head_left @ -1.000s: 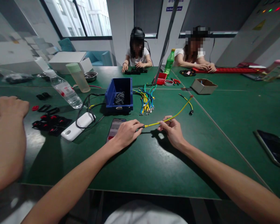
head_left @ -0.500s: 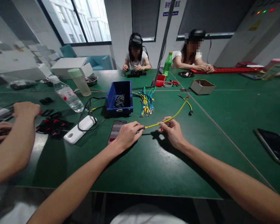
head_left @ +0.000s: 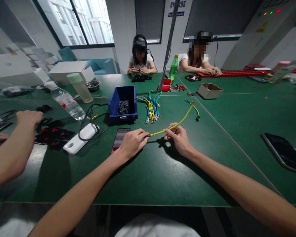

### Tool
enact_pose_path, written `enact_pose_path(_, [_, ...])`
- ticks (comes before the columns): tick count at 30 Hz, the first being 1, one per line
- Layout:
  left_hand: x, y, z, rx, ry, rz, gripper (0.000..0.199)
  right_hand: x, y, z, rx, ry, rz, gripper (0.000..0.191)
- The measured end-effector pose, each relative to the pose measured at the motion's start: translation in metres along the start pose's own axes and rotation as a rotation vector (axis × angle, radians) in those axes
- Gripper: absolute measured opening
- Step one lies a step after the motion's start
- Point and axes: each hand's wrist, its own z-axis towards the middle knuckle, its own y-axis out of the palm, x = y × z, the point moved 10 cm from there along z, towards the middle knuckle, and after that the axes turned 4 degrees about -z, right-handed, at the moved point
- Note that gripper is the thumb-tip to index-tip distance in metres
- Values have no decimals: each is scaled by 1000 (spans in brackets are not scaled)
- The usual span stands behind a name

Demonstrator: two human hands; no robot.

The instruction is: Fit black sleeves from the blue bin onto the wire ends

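A yellow cable (head_left: 183, 119) stretches between my two hands, its free end bending up and away to the right. My left hand (head_left: 134, 141) pinches the black sleeve at its left end. Further along the cable, the fingers of my right hand (head_left: 178, 137) are closed on it. Partly under my left hand lies a phone (head_left: 118, 140). Behind it is a blue bin (head_left: 123, 105) with dark grey pieces inside. To the right of the bin is a bundle of yellow, blue and green cables (head_left: 152, 108). Another short cable with a black end (head_left: 196, 112) lies beyond my right hand.
At left are a white power strip (head_left: 81, 138), a water bottle (head_left: 67, 102), black parts (head_left: 54, 133) and a neighbour's arm (head_left: 17, 148). Two people sit across the table. A cardboard box (head_left: 209, 91) stands back right; another phone (head_left: 284, 153) lies at far right. A pole (head_left: 168, 49) rises centrally.
The whole view has shifted slightly, moving things a little left in the picture. Both hands keep their hold on the yellow cable. The person across at centre has brought both hands together.
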Motion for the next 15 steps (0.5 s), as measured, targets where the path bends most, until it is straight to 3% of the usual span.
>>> enact_pose_path(15, [-1, 2, -1, -6, -12, -37, 25, 3, 0, 0, -15, 7, -4, 35])
